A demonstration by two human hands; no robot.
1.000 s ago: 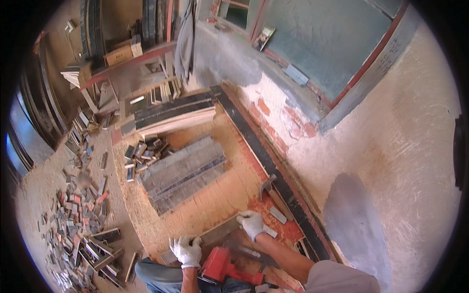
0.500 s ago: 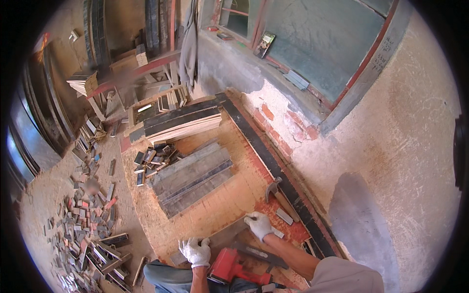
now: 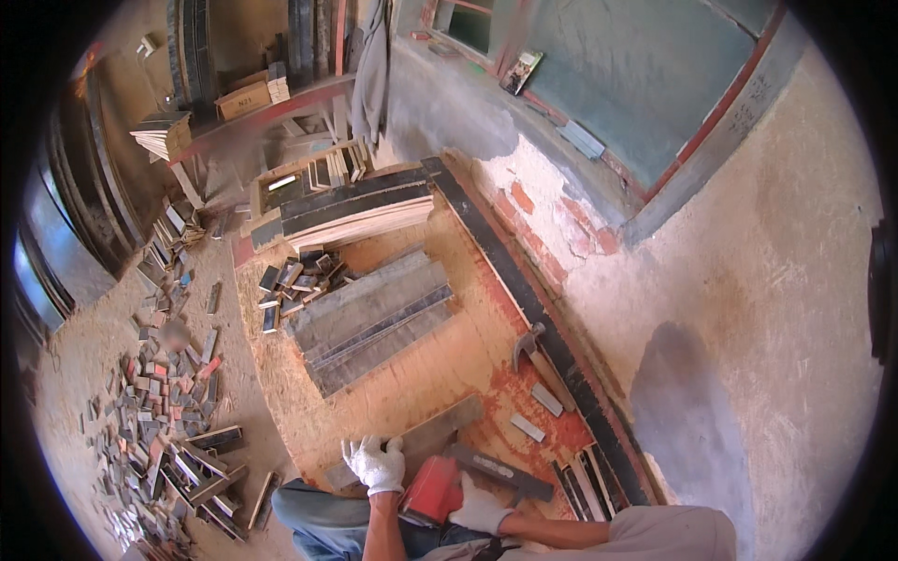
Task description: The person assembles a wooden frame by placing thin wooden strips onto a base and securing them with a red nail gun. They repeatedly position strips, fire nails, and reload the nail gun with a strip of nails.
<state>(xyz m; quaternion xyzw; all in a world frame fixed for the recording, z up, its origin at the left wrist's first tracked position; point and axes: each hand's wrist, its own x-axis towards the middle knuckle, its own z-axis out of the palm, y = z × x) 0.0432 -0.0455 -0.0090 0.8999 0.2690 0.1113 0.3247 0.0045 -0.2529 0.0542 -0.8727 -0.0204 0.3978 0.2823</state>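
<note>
My left hand, in a white work glove, is at the near edge of the worktable with its fingers spread apart. It is beside the left part of a narrow grey-brown board, and I see nothing held in it. My gloved right hand is closed around the handle of a red nail gun, whose long dark magazine points right. The nail gun lies close to my lap, just below the narrow board. Part of its grip is hidden by the glove.
Wide grey boards lie mid-table, with small wood blocks and stacked strips beyond. A claw hammer rests by the dark right-edge rail. Wood offcuts cover the floor at left; a wall stands right.
My right hand has left the narrow board's right end, moved down and left, and taken hold of the nail gun. My left hand has stayed near the board's left part.
</note>
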